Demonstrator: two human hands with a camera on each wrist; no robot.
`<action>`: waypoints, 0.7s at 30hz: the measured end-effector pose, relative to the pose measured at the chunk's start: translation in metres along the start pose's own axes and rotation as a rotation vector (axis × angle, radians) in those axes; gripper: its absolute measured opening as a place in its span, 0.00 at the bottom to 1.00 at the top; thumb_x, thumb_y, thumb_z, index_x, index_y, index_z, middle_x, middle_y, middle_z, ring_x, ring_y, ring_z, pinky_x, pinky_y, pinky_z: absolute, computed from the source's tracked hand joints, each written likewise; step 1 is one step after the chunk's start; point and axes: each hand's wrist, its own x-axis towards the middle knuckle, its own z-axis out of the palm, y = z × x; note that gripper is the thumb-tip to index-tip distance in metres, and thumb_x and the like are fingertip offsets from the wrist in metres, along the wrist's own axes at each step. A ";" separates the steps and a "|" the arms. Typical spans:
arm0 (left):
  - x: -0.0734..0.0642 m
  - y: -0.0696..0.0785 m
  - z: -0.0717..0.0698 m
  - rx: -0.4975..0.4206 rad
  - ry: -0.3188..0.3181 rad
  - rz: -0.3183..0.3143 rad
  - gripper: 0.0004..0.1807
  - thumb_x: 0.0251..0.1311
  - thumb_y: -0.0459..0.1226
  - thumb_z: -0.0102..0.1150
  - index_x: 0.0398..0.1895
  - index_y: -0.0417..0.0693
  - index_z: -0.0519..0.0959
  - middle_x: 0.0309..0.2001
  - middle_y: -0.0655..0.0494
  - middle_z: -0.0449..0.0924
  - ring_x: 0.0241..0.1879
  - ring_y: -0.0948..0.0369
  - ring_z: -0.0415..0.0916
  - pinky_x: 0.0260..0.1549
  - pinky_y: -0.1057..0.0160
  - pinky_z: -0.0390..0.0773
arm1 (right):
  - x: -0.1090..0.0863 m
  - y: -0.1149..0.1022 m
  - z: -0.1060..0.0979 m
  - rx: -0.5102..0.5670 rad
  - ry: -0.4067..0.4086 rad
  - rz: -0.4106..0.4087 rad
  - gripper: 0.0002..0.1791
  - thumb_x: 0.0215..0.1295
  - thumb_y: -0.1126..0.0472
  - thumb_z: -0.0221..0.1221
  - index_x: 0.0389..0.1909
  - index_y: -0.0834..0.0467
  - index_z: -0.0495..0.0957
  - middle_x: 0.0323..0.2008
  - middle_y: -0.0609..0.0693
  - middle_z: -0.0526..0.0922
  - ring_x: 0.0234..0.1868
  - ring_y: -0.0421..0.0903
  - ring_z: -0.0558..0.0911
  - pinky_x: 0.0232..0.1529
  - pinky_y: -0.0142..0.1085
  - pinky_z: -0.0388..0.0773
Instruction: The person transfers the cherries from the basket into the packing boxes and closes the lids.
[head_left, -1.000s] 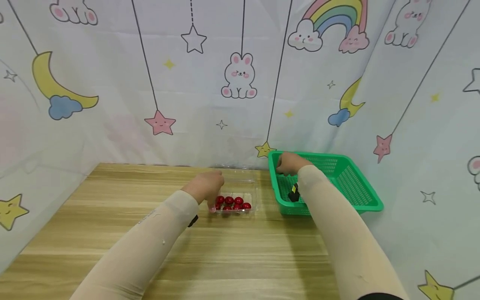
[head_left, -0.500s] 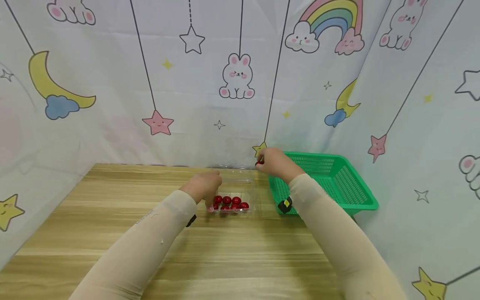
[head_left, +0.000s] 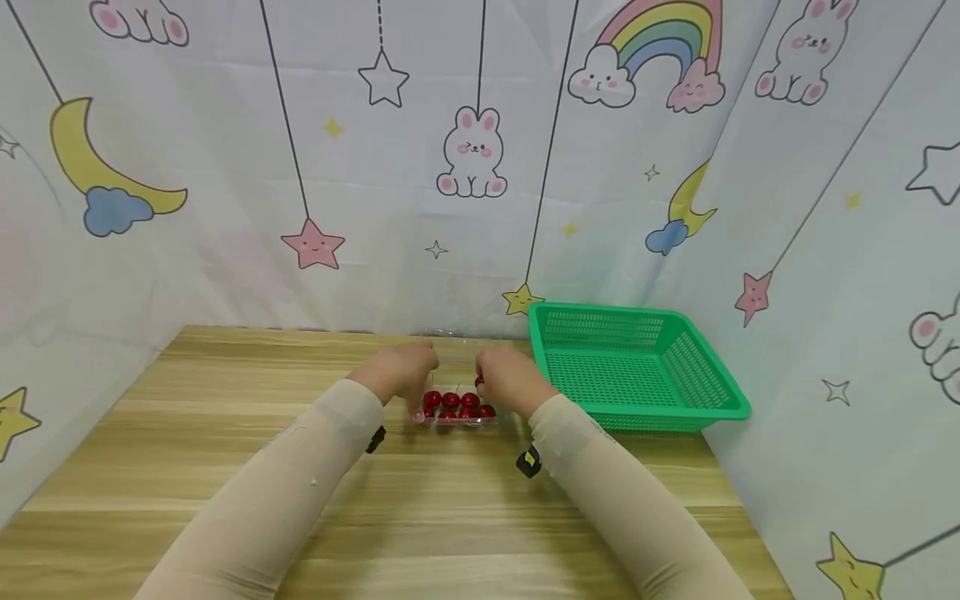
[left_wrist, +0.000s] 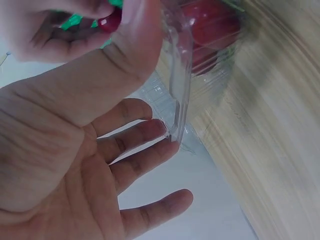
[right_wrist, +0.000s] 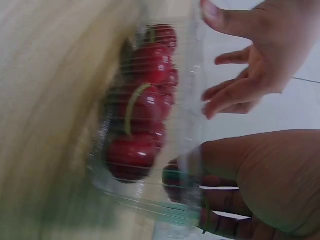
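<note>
A clear plastic clamshell box (right_wrist: pixel 196 95) with several red cherries (head_left: pixel 450 401) in it stands on the table, its lid raised at the back. My left hand (head_left: pixel 395 371) is at the box's left side. In the left wrist view its thumb and fingertips touch the rim (left_wrist: pixel 183 85), with the fingers spread and fairly straight. Over the right part of the box is my right hand (head_left: pixel 510 377), pinching a single cherry (left_wrist: pixel 111 20) between thumb and fingers. In the right wrist view the thumb and fingers sit at the box's open side; the held cherry is partly covered there.
A green plastic basket (head_left: pixel 637 419) with holed walls stands right of the box; no cherries show inside it. The wooden table (head_left: pixel 420 517) ends at a white cloth (head_left: pixel 375 283) printed with stars and rabbits, hanging behind and at both sides.
My right hand has come out of the green basket with a cherry and moved left and down to the box. The left hand has stayed at the box's left side.
</note>
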 end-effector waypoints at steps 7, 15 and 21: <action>0.003 -0.006 0.002 -0.031 0.002 0.000 0.55 0.51 0.42 0.94 0.83 0.41 0.75 0.90 0.37 0.59 0.87 0.37 0.64 0.82 0.36 0.73 | 0.000 -0.003 0.013 -0.047 0.003 0.042 0.08 0.78 0.56 0.72 0.37 0.54 0.91 0.35 0.47 0.92 0.32 0.44 0.85 0.38 0.43 0.89; 0.005 -0.013 0.004 -0.099 -0.010 0.016 0.57 0.50 0.42 0.94 0.85 0.43 0.74 0.86 0.39 0.66 0.83 0.38 0.70 0.78 0.37 0.78 | -0.007 0.000 0.020 0.025 0.141 0.020 0.09 0.81 0.57 0.67 0.44 0.55 0.95 0.45 0.50 0.92 0.44 0.49 0.87 0.46 0.44 0.90; 0.005 -0.026 0.007 -0.205 0.003 0.042 0.57 0.52 0.42 0.93 0.86 0.43 0.72 0.87 0.37 0.64 0.84 0.36 0.67 0.81 0.35 0.73 | -0.006 0.002 0.032 0.169 0.337 0.026 0.16 0.86 0.56 0.58 0.53 0.56 0.94 0.62 0.54 0.89 0.65 0.55 0.86 0.69 0.51 0.87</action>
